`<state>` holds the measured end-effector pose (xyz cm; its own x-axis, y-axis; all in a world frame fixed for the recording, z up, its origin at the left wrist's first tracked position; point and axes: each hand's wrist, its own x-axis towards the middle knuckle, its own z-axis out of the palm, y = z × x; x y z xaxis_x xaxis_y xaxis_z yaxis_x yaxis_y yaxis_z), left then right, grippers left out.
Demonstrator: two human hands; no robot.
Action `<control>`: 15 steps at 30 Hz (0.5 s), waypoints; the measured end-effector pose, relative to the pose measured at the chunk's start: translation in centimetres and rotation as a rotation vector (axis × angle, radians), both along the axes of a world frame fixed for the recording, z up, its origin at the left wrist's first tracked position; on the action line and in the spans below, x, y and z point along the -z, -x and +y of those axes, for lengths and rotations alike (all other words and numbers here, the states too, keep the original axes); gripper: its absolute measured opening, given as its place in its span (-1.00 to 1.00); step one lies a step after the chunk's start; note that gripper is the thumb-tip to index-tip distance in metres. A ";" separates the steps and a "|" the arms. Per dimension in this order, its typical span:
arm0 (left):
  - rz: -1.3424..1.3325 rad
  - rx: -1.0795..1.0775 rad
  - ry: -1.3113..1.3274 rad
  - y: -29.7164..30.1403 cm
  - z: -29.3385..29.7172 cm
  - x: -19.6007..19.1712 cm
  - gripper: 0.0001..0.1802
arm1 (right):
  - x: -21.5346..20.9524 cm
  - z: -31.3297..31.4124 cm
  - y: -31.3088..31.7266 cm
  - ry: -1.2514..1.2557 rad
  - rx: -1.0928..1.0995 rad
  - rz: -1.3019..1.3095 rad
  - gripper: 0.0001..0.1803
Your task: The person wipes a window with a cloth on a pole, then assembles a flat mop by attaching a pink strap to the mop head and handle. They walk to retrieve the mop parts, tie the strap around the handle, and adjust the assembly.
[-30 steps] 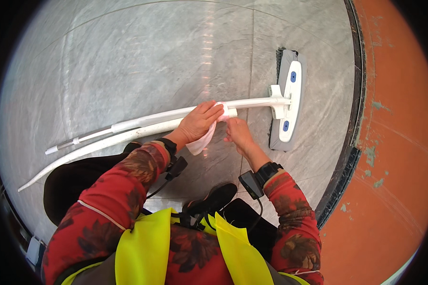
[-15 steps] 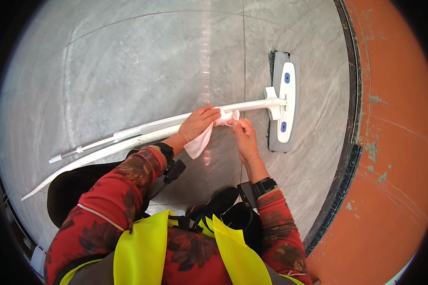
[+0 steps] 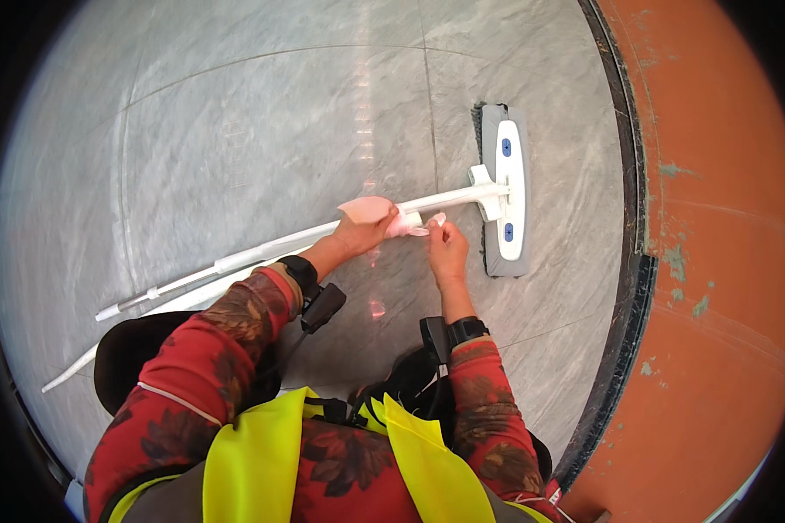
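Observation:
A white flat mop lies on the grey marble floor, its long handle (image 3: 262,253) running from lower left to the white and grey mop head (image 3: 506,192) at the right. My left hand (image 3: 362,231) grips a pale pink cloth (image 3: 384,213) wrapped over the handle, a short way from the head. My right hand (image 3: 445,244) pinches the other end of that cloth beside the handle. Both forearms wear red patterned sleeves, each with a black wrist device.
A second white pole (image 3: 131,336) lies alongside the mop handle at the lower left. A dark baseboard (image 3: 632,288) and an orange-red wall (image 3: 715,261) with flaked paint close off the right side. A black rounded object (image 3: 122,362) sits by my left elbow.
The cloth has shifted along the handle toward the mop head and now bunches over the pole instead of hanging below. Both hands moved with it.

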<state>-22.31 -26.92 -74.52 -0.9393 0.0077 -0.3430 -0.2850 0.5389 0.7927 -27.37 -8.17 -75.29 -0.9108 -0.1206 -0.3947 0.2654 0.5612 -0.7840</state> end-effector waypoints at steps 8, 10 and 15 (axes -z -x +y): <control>0.347 0.168 0.214 0.8 0.2 0.5 -0.70 | 1.3 0.3 -1.9 0.130 0.062 0.313 -0.86; 0.353 0.110 0.056 1.3 0.1 1.3 -0.72 | 0.7 -0.5 -2.6 0.284 0.082 0.228 -0.89; 0.182 0.031 0.019 1.9 1.3 3.7 -0.78 | -1.0 -2.9 -3.6 0.892 0.298 -0.322 -0.92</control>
